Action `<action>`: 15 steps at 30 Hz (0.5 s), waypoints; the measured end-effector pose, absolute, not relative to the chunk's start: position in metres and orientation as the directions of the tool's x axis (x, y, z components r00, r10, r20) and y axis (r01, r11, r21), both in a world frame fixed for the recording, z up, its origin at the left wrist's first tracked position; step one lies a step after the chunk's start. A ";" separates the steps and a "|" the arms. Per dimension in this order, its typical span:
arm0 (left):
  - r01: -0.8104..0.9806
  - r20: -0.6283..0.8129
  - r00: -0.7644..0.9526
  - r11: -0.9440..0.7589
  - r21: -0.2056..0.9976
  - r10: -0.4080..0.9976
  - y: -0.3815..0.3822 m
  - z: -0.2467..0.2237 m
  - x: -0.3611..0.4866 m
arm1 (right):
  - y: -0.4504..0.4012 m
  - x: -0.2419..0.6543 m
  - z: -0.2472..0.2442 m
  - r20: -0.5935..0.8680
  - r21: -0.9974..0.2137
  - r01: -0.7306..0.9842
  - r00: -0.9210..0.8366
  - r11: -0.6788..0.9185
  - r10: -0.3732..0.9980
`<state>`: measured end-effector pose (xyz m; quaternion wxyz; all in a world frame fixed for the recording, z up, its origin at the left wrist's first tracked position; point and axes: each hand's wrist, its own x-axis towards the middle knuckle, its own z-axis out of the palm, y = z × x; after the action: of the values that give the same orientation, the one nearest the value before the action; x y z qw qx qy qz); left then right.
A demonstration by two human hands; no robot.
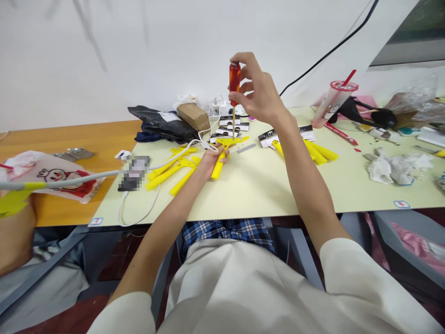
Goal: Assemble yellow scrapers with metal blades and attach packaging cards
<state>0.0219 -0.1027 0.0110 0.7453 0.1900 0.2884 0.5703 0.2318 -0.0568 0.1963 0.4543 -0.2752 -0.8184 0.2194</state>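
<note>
Looking down through the head camera from my remote seat, I take the pale tabletop [264,185] first, then the black plastic-wrapped package [160,124] beyond the loose yellow handles [167,177] on the left. Near the tabletop's middle, my left hand [209,160] grips a yellow T-shaped plastic scraper [217,169], handle slanting towards me; I can't tell whether it rests on the surface. My right hand [255,88] has its fingers curled around the red handle of a screwdriver [235,76], upright with its tip at the scraper's head. If I push off-axis, I judge the tip could skid towards the left fingers or chew up any fastener beneath it, too small to make out. A loose grip could let the scraper twist under torque. The white cable [205,143] loops against the left hand and could snag; a sleeve-sized nudge might shift the thin metal strip [246,148] just beside the head.
</note>
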 end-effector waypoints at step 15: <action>-0.682 -0.257 0.137 0.279 0.676 0.957 -0.109 0.015 0.029 | -0.056 0.232 0.196 0.597 -0.585 0.261 -0.502 0.768 0.625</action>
<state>0.0289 -0.1085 0.0152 0.7258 0.2040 0.3360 0.5645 0.2318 -0.0559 0.1963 0.4233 -0.2639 -0.8396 0.2151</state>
